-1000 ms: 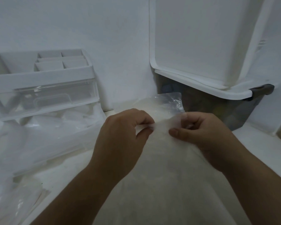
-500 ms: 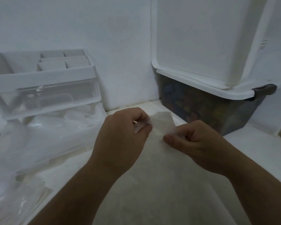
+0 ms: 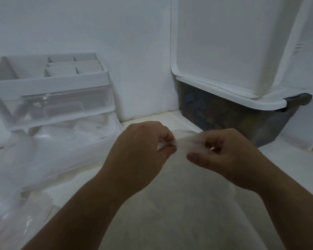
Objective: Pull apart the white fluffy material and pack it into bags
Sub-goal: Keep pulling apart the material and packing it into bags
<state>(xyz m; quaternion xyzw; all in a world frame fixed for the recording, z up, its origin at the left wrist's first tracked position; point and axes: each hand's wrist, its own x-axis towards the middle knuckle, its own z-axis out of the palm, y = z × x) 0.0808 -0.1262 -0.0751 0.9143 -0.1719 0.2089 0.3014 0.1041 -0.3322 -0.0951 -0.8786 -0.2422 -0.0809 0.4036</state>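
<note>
My left hand (image 3: pixel 143 152) and my right hand (image 3: pixel 224 156) are close together at mid-frame, each pinching the top edge of a clear plastic bag (image 3: pixel 181 147) between thumb and fingers. The bag hangs down below my hands and holds white fluffy material (image 3: pixel 170 204), seen as a pale mass through the plastic between my forearms. The bag's top is blurred, so whether its mouth is sealed cannot be made out.
A white organizer with a clear drawer (image 3: pixel 51 98) stands at the left against the wall. Clear plastic bags (image 3: pixel 43 156) lie piled below it. A dark storage bin with a white lid (image 3: pixel 242 112) sits at the right, its lid propped up.
The bag's top flap, which stood up above my hands, has come down to finger level. My hands have moved slightly lower and stay close together on the edge.
</note>
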